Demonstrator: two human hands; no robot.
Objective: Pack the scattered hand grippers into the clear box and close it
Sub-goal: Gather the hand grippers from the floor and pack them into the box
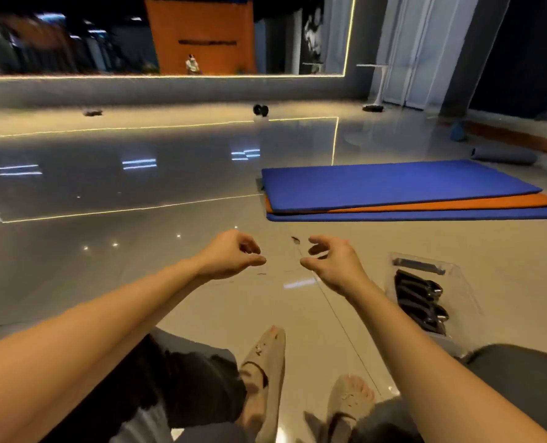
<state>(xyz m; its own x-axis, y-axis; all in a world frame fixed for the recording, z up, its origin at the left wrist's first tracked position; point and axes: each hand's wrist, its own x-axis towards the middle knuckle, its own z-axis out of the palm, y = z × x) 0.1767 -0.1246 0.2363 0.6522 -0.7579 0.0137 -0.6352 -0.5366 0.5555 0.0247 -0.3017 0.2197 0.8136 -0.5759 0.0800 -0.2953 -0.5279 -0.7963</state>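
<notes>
Half-curled left hand and right hand: hold unclear. Grippers fill box to their right; closing seemingly remains.

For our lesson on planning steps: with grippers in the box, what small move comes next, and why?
Probably swing the faint clear lid, seemingly pinched between left hand and right hand, rightward over the clear box: the hand grippers lie inside, apparently uncovered.

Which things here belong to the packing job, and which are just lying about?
Job: clear box, hand grippers inside it, faint clear lid apparently pinched by left hand and right hand.
Lying about: stacked mats, rolled mat, dark objects by the far wall, too blurred to identify.
</notes>
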